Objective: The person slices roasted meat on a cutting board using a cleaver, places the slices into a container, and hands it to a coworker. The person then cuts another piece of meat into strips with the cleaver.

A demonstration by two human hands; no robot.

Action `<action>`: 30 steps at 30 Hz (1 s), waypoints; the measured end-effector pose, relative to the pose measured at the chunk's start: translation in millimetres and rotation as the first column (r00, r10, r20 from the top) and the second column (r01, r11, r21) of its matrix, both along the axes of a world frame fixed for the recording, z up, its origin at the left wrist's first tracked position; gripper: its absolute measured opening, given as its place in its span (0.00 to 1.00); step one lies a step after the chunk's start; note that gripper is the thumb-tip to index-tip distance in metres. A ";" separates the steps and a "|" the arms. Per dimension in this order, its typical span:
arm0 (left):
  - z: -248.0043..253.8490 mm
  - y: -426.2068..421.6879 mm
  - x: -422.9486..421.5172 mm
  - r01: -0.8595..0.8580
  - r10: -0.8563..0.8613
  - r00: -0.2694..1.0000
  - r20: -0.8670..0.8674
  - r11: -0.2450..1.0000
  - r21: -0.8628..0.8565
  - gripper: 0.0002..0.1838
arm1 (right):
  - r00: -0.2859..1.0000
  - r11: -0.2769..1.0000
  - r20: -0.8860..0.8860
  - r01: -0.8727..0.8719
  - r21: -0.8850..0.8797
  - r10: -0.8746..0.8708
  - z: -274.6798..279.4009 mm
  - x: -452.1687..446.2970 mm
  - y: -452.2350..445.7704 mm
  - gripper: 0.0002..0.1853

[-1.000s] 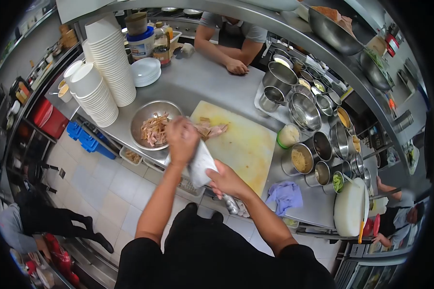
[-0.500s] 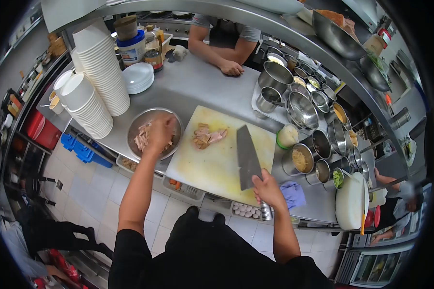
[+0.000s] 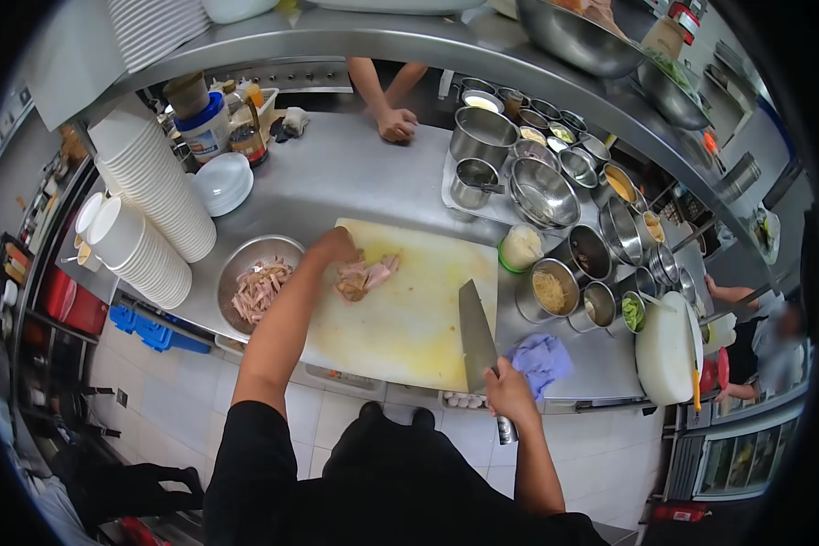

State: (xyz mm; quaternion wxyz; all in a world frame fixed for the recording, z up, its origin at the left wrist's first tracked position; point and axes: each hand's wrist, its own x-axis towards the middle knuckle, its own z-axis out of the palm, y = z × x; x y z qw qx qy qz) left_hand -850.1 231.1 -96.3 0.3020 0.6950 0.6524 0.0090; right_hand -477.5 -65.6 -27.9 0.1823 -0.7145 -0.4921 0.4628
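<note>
In my right hand [image 3: 510, 393] is the handle of a cleaver [image 3: 476, 335], its broad blade over the right edge of the cutting board [image 3: 400, 328]. My left hand [image 3: 337, 246] is at the board's far left corner, right beside several pieces of cooked-looking meat [image 3: 366, 278]. Its fingers are partly hidden and blurred, so I cannot tell whether they grip a piece. Left of the board, behind my forearm, stands a metal bowl [image 3: 230, 264] holding meat strips [image 3: 262, 289].
Stacked white tubs [image 3: 155, 191] and plates [image 3: 223, 185] stand at left. Metal pots [image 3: 484, 136] and a lidded green-based tub [image 3: 521, 247] line the right, near a purple cloth [image 3: 539, 361]. A co-worker's hands [image 3: 397, 125] rest across the counter. A steel shelf [image 3: 373, 36] hangs overhead.
My left hand has moved from above the metal bowl to the meat on the board. The cleaver has shifted toward the board's right edge, still in my right hand.
</note>
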 end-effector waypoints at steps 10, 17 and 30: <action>49.9 -141.1 35.5 -0.190 -0.223 0.565 0.794 0.902 0.389 0.11 | 0.989 0.987 0.086 -0.124 0.098 0.116 -9.0 5.7 0.5 0.14; 40.0 -209.8 84.6 -0.297 -0.281 0.220 0.934 0.893 0.338 0.14 | 0.984 0.985 0.082 -0.163 0.049 0.159 -4.0 7.6 4.9 0.14; 28.8 -253.9 123.4 -0.402 -0.201 0.344 0.917 0.851 0.337 0.14 | 0.950 0.916 0.209 -0.287 0.280 0.234 -28.5 16.3 -8.9 0.14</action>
